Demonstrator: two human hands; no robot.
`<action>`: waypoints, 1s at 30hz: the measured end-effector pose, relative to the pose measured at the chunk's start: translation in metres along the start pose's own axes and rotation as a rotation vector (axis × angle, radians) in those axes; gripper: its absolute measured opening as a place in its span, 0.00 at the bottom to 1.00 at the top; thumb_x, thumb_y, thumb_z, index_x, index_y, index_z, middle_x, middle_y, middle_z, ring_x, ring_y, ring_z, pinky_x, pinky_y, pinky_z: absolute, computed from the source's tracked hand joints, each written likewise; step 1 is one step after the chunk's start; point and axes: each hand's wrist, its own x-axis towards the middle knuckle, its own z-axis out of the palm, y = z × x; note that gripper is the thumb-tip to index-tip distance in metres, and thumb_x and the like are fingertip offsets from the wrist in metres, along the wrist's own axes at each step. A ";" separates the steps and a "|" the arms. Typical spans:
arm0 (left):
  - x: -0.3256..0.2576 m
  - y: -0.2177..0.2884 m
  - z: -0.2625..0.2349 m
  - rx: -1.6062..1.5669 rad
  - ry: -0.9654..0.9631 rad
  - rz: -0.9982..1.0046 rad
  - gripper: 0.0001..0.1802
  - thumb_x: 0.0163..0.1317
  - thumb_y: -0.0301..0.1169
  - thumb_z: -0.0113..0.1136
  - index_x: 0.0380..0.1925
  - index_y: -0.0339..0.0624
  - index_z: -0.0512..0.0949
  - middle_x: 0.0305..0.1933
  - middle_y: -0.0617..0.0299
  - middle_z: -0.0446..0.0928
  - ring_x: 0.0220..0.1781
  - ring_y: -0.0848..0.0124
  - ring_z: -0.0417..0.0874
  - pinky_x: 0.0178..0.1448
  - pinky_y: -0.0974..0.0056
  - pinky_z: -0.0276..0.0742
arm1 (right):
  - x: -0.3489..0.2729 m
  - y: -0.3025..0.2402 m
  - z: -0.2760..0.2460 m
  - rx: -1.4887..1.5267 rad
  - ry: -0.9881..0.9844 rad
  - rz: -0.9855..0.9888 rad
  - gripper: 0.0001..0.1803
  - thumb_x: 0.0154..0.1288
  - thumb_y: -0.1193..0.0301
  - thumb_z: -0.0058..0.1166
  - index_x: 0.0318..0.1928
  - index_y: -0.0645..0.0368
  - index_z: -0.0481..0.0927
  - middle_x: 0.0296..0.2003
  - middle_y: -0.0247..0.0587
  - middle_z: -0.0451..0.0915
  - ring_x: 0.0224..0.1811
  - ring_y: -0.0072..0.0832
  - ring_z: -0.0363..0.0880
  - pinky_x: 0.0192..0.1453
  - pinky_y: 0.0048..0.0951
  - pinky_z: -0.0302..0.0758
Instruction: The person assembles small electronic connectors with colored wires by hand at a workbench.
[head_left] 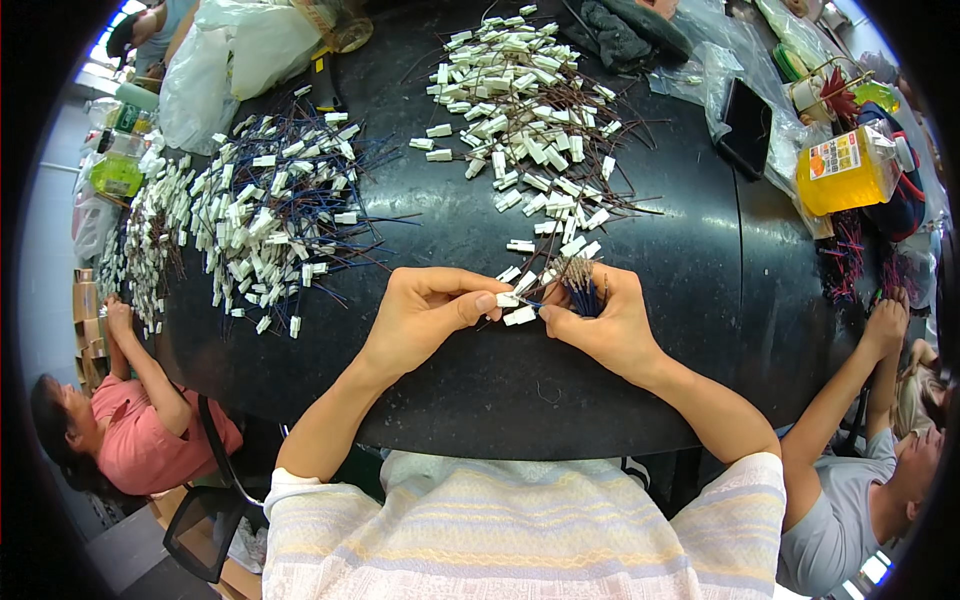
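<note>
My left hand (425, 308) pinches a small white plastic connector (508, 300) between thumb and fingertips. In my right hand (622, 325) is a bundle of dark blue wires (588, 298) with brownish tips fanned upward. A single blue wire runs between my right thumb and the connector; whether its end sits inside cannot be made out. Another white connector (520, 316) lies on the black table (540, 395) just below my fingertips. Beyond my hands a long heap of white connectors with brown wires (520, 100) reaches down almost to my fingers.
To the left lies a heap of white connectors with blue wires (265, 215). A black phone (747, 130) and a bottle of yellow liquid (848, 172) are at right. Clear plastic bags (235, 55) sit far left. Co-workers sit at both sides, one in a pink shirt (150, 435).
</note>
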 end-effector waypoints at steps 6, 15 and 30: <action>0.001 -0.003 0.000 -0.011 -0.003 0.014 0.11 0.58 0.27 0.58 0.38 0.30 0.79 0.30 0.57 0.79 0.28 0.80 0.74 0.29 0.79 0.65 | -0.001 0.000 -0.001 0.003 0.008 -0.029 0.05 0.48 0.75 0.56 0.26 0.63 0.76 0.21 0.28 0.74 0.24 0.12 0.68 0.28 0.17 0.66; 0.001 -0.008 0.007 0.057 -0.031 0.097 0.10 0.57 0.22 0.58 0.39 0.28 0.78 0.34 0.57 0.80 0.34 0.78 0.77 0.38 0.76 0.72 | 0.001 -0.002 -0.001 0.102 -0.016 -0.033 0.05 0.50 0.78 0.58 0.28 0.66 0.75 0.21 0.35 0.77 0.23 0.16 0.74 0.29 0.17 0.71; 0.001 -0.007 0.012 0.121 -0.044 0.054 0.09 0.56 0.21 0.59 0.37 0.29 0.79 0.33 0.58 0.80 0.36 0.77 0.78 0.40 0.75 0.74 | 0.002 0.002 -0.003 0.070 -0.079 -0.075 0.05 0.52 0.78 0.59 0.30 0.66 0.77 0.19 0.37 0.78 0.21 0.18 0.75 0.26 0.18 0.69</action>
